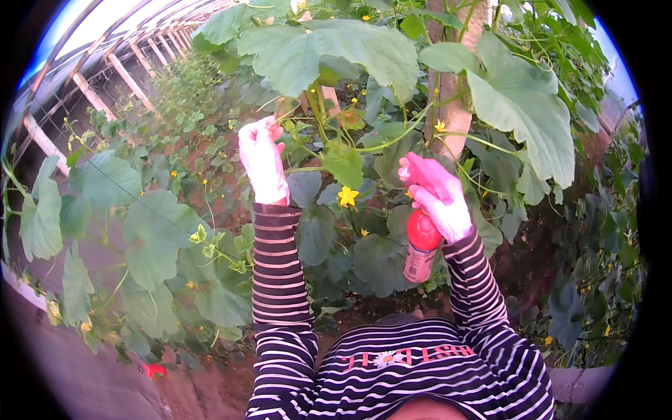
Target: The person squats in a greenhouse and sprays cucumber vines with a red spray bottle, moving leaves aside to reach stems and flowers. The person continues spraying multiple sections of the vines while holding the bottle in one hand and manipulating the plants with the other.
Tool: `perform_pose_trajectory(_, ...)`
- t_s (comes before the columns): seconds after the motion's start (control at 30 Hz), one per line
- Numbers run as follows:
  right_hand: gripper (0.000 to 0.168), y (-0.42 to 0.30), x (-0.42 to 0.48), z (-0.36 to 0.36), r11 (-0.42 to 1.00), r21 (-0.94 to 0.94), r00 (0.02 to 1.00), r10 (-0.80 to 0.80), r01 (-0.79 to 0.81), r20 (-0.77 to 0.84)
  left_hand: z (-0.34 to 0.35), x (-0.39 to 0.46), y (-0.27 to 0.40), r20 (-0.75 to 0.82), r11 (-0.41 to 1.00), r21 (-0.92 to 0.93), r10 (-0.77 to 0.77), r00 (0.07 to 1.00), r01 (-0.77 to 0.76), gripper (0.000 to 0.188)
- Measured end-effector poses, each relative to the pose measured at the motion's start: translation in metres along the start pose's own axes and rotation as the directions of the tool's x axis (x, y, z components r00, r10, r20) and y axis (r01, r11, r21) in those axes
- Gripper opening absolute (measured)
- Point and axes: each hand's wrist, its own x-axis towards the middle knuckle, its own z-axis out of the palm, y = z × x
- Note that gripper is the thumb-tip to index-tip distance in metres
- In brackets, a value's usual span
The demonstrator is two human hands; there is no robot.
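Observation:
My left hand (263, 160), in a thin pale glove, is raised with its fingers curled beside a wilted brownish bit of the plant (284, 107). Whether the fingertips pinch it is not clear. In a pinkish glove, my right hand (441, 197) holds a small bottle (420, 264) with a round red top (424, 231). The bottle hangs slightly tilted below the thumb. Between my hands are a thick green vine stem (317, 113), a small light-green leaf (344, 164) and a yellow flower (347, 197). A broad leaf (336, 52) spreads above them.
Behind the vine stands a post (457, 118). Large leaves (525, 110) hang to the right, and more leaves (157, 236) spread to the left. Slanted supports (131, 81) line the greenhouse side. A red object (155, 370) lies on the ground at lower left.

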Motion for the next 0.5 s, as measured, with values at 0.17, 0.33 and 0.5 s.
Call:
perform_pose_trajectory(0.17, 0.037, -0.003, -0.004, -0.002, 0.999, -0.04, 1.0, 0.004, -0.005, -0.018, -0.012, 0.026, -0.016, 0.23, 0.928, 0.235, -0.343, 0.911, 0.29, 0.045)
perform_pose_trajectory(0.33, 0.043, -0.004, -0.01, 0.011, 0.997, -0.075, 0.997, -0.028, 0.023, -0.067, -0.012, 0.056, -0.024, 0.536, 0.777, 0.489, -0.627, 0.565, 0.397, 0.073)
perform_pose_trajectory(0.5, 0.05, -0.005, -0.015, 0.005, 0.987, -0.162, 0.995, -0.033, 0.018, -0.093, -0.004, 0.047, -0.004, 0.639, 0.802, 0.432, -0.595, 0.487, 0.413, 0.079)
